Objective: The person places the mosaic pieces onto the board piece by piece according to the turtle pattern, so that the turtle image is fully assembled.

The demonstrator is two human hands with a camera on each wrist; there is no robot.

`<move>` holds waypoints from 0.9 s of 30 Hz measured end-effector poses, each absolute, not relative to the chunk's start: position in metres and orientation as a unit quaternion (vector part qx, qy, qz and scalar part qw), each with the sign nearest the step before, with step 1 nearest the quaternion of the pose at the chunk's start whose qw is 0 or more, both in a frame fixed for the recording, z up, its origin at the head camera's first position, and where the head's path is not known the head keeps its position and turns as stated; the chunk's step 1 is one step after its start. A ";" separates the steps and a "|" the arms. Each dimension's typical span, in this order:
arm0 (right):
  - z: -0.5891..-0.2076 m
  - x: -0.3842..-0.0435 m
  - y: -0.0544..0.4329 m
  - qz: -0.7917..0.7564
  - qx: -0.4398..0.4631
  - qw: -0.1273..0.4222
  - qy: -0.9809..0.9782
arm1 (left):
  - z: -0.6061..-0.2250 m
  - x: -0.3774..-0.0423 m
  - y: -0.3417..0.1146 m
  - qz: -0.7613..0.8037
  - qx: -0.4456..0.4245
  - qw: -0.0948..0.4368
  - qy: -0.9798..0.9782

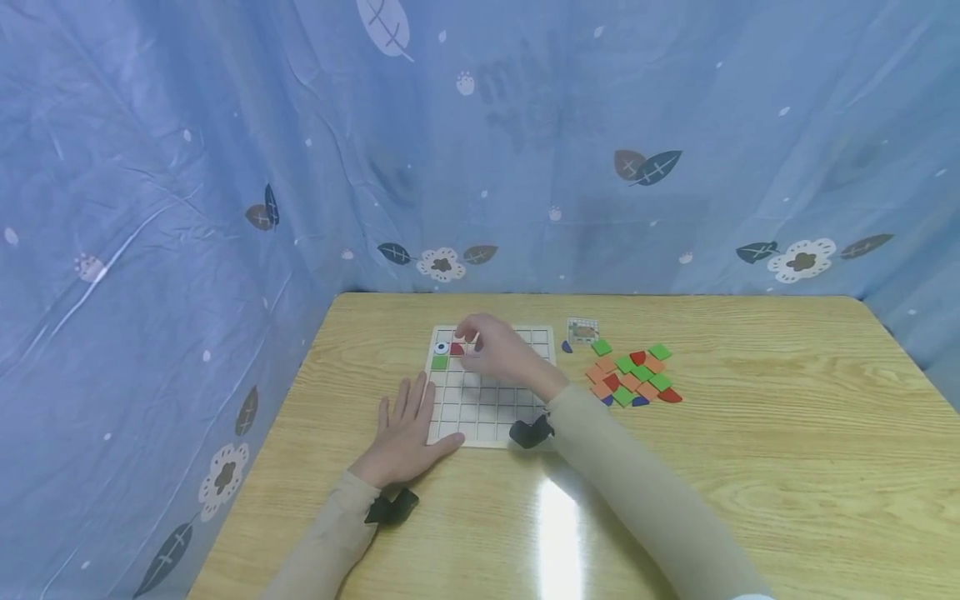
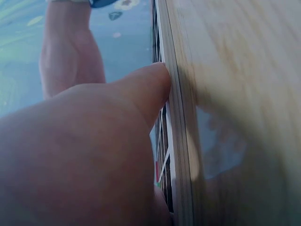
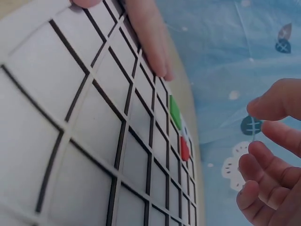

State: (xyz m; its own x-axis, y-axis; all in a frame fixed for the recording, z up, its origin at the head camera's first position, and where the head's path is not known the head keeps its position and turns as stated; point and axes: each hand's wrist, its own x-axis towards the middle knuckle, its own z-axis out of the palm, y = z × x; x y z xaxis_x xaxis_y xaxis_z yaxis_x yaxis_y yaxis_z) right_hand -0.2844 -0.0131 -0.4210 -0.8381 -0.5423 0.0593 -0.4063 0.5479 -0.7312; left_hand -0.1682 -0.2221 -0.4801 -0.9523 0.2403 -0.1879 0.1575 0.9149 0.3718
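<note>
Apparently filling the gridded board (image 1: 495,408) piece by piece, at an early stage by the look of it. Probably checking or completing a placement, and likely calling next for a reach rightward, a light pinch on one thin piece and careful squaring within a cell. Bearing just three pieces near the far left corner: a white tile (image 1: 441,347) with a round eye-like mark, a red curved piece (image 1: 457,349) just to its right, and a green tile (image 1: 439,362) on its near side. Lying flat on the worktop (image 1: 787,417), below the right hand (image 1: 502,354) and alongside the left hand (image 1: 405,446). Hovering with the right near the red piece, bending the fingers loosely, leaving a narrow gap to the thumb and showing no piece in between. Spreading the left wide by the left edge, holding nothing, touching the near edge with the thumb, perhaps steadying. Seeing farther right a loose cluster of coloured pieces (image 1: 626,379), then a small picture card (image 1: 582,330) beyond, possibly serving as a pattern. Facing a blue curtain (image 1: 540,125) behind everything.
</note>
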 end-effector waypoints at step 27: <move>-0.426 -0.262 0.062 -0.394 -0.237 0.058 0.886 | -0.489 -0.168 -0.225 0.207 0.108 0.089 0.968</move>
